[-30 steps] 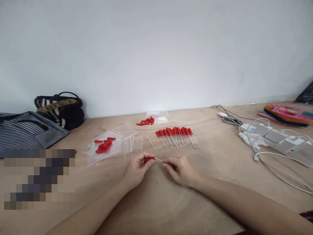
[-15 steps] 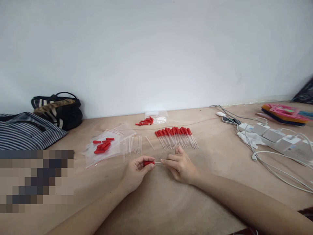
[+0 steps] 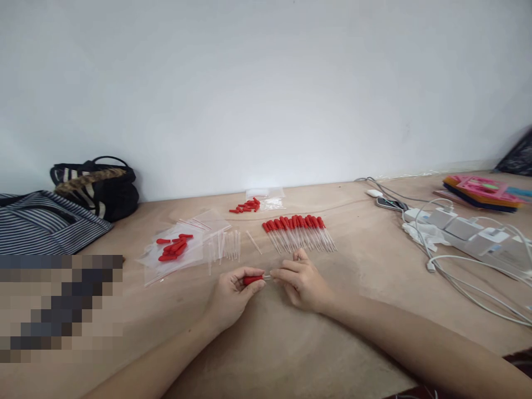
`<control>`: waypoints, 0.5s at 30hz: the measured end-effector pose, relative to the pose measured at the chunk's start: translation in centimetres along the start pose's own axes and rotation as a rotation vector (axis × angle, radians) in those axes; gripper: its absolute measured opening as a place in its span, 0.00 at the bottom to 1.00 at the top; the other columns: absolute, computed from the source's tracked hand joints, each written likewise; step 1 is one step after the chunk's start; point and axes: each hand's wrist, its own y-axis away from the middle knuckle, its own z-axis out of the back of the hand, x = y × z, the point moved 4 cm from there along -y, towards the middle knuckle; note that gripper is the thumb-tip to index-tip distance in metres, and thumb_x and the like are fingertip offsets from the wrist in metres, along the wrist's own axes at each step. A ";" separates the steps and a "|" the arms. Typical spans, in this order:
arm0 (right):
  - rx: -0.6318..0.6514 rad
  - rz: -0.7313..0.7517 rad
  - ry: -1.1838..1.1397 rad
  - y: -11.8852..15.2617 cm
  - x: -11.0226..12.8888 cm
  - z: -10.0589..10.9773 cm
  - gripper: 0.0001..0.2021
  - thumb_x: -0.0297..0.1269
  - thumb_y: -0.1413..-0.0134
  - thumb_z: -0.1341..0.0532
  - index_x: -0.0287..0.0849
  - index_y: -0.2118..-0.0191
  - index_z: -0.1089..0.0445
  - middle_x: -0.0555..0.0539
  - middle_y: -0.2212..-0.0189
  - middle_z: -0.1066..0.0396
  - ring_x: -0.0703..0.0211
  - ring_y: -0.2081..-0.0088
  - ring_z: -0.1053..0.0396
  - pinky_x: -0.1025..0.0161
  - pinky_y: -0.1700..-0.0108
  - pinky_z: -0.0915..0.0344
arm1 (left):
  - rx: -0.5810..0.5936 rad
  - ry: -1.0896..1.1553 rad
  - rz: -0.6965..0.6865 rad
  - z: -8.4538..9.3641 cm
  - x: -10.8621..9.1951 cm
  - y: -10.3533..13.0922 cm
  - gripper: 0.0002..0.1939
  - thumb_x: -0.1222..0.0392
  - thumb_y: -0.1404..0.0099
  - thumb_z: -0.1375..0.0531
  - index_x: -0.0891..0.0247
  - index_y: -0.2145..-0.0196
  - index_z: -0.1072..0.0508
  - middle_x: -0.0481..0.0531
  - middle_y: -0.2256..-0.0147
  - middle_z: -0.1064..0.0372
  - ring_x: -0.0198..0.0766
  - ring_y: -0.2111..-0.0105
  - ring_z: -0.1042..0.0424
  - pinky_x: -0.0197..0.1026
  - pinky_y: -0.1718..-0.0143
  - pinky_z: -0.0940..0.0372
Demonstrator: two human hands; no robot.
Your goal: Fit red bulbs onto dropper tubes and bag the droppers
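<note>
Between thumb and fingers, my left hand (image 3: 235,291) pinches a red rubber bulb (image 3: 252,280). A thin clear tube (image 3: 267,277) reaches from the bulb's right end to the fingertips of my right hand (image 3: 301,282), which are closed on it. Beyond my right hand lies a row of red-bulbed clear droppers (image 3: 297,233). Loose red bulbs (image 3: 177,248) rest on clear plastic bags (image 3: 155,271) at the left. Several loose clear tubes (image 3: 233,245) lie beside the bags, with a single tube (image 3: 253,242) apart from them.
Near the wall are more red bulbs (image 3: 247,206) and a bag of small clear tubes (image 3: 273,203). Striped (image 3: 50,221) and black (image 3: 120,191) bags stand at the left. Chargers (image 3: 461,227), cables (image 3: 457,282) and a pink item (image 3: 482,187) lie at the right.
My right hand has moved slightly left, closer to my left hand, and less of the tube shows between them. The whole view has shifted slightly.
</note>
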 end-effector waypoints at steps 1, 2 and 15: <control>0.004 0.001 -0.004 0.0 -0.1 0.0 0.13 0.24 0.52 0.50 0.40 0.66 0.31 0.48 0.77 0.34 0.63 0.76 0.45 0.61 0.66 0.53 | 0.005 0.002 -0.004 0.0 0.0 0.0 0.11 0.59 0.53 0.37 0.65 0.70 0.27 0.51 0.73 0.26 0.38 0.72 0.28 0.40 0.68 0.32; 0.011 0.001 -0.005 -0.1 -0.2 0.0 0.13 0.24 0.52 0.50 0.40 0.67 0.31 0.48 0.77 0.34 0.63 0.76 0.45 0.61 0.66 0.53 | 0.008 0.002 -0.008 -0.1 0.0 0.0 0.10 0.59 0.53 0.37 0.65 0.71 0.27 0.52 0.73 0.26 0.39 0.72 0.28 0.40 0.68 0.32; -0.021 -0.133 -0.014 -0.6 -3.2 1.3 0.09 0.33 0.46 0.47 0.43 0.66 0.30 0.47 0.72 0.31 0.61 0.69 0.37 0.61 0.63 0.49 | -0.018 -0.044 0.002 0.9 -0.3 -0.6 0.25 0.59 0.55 0.36 0.62 0.58 0.35 0.52 0.63 0.30 0.39 0.63 0.30 0.44 0.59 0.35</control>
